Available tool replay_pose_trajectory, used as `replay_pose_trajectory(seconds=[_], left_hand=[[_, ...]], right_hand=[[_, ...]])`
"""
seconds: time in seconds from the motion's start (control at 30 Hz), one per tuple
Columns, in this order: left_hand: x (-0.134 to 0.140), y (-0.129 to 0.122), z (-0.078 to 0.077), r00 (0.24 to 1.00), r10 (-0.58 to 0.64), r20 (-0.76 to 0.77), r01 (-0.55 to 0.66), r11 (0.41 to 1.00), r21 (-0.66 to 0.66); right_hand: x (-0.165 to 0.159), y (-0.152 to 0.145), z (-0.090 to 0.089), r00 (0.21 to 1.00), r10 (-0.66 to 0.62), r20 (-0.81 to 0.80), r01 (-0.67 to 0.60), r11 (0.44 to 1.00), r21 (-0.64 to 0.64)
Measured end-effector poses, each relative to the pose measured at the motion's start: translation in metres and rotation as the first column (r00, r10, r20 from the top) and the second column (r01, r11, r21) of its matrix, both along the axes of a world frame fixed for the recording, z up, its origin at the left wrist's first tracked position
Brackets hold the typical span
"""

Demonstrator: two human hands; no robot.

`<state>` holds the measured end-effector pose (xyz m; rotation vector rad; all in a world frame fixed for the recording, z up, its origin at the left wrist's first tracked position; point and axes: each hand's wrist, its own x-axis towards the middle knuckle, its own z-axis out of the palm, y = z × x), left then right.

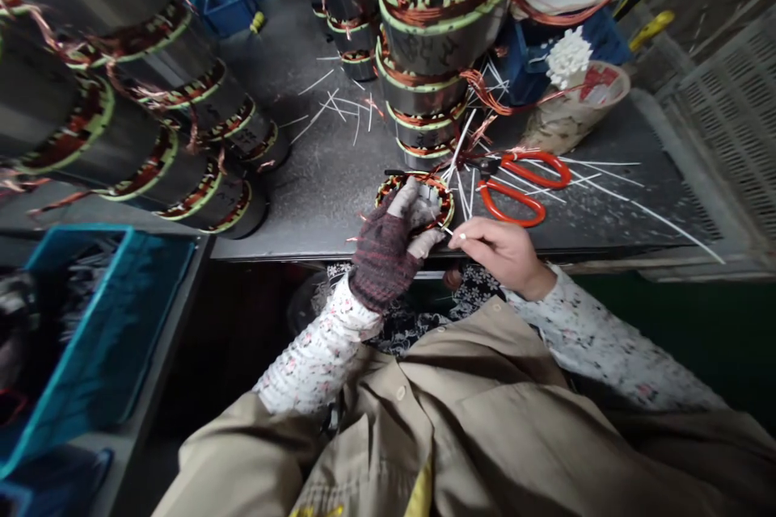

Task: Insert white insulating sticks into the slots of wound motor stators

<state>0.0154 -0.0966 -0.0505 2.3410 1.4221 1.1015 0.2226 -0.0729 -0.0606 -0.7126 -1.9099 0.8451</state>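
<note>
A small motor stator [449, 203] with copper windings and a yellow-green insulating edge rests at the table's front edge. My left hand [386, 254], in a dark knitted glove with pale fingertips, grips it, its fingers reaching over the opening. My bare right hand [503, 252] pinches a thin white stick [447, 232] at the near right rim of the stator. Whether the stick's tip enters the windings is too small to tell. Just right of the stator lie scissors with orange handles [512, 220], their blades partly hidden among white sticks.
Stacks of larger stators stand behind [424, 52] and at the left [137, 145], with loose copper leads. A cylindrical container [570, 117] near white sticks [568, 56] stands at right. Loose white sticks lie on the table [272, 214]. A teal crate [127, 299] sits at lower left.
</note>
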Motion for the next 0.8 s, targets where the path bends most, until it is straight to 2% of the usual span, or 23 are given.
replay_pose_trajectory(seconds=[0.07, 0.13, 0.23, 0.33, 0.43, 0.53, 0.63, 0.7, 0.8], left_hand=[[0.0, 0.001, 0.0, 0.99, -0.028, 0.135, 0.026, 1.0, 0.011], [0.001, 0.002, 0.002, 0.981, -0.045, 0.187, 0.034, 0.997, 0.064], [0.0, 0.003, 0.005, 0.986, -0.029, 0.162, 0.017, 0.997, 0.074], [-0.001, 0.004, 0.006, 0.994, -0.032, 0.109, 0.025, 0.998, 0.064], [-0.003, 0.004, 0.004, 0.992, -0.067, 0.106, 0.057, 0.994, 0.095], [-0.004, 0.004, 0.004, 0.994, -0.07, 0.086, 0.063, 0.995, 0.082], [-0.005, 0.004, 0.006, 0.997, -0.072, 0.037, 0.07, 0.995, 0.068], [-0.003, 0.004, 0.009, 0.997, -0.071, 0.015, 0.07, 0.994, 0.083], [0.0, 0.002, 0.012, 0.998, -0.056, 0.008, 0.055, 0.995, 0.087]], right_hand=[[-0.01, 0.001, 0.004, 0.997, -0.077, -0.023, 0.075, 0.994, -0.078], [-0.016, -0.004, 0.01, 0.991, -0.131, -0.013, 0.13, 0.99, -0.055], [-0.018, -0.009, 0.016, 0.986, -0.159, 0.05, 0.156, 0.985, 0.075], [-0.019, -0.007, 0.016, 0.96, -0.215, 0.178, 0.19, 0.97, 0.149], [-0.021, 0.001, 0.011, 0.924, -0.278, 0.263, 0.244, 0.957, 0.157], [-0.023, 0.003, 0.011, 0.917, -0.322, 0.234, 0.296, 0.945, 0.143], [-0.025, -0.002, 0.023, 0.918, -0.284, 0.278, 0.257, 0.958, 0.13], [-0.023, -0.008, 0.036, 0.937, -0.183, 0.296, 0.167, 0.983, 0.079], [-0.014, -0.016, 0.057, 0.988, -0.04, 0.147, 0.048, 0.998, -0.048]])
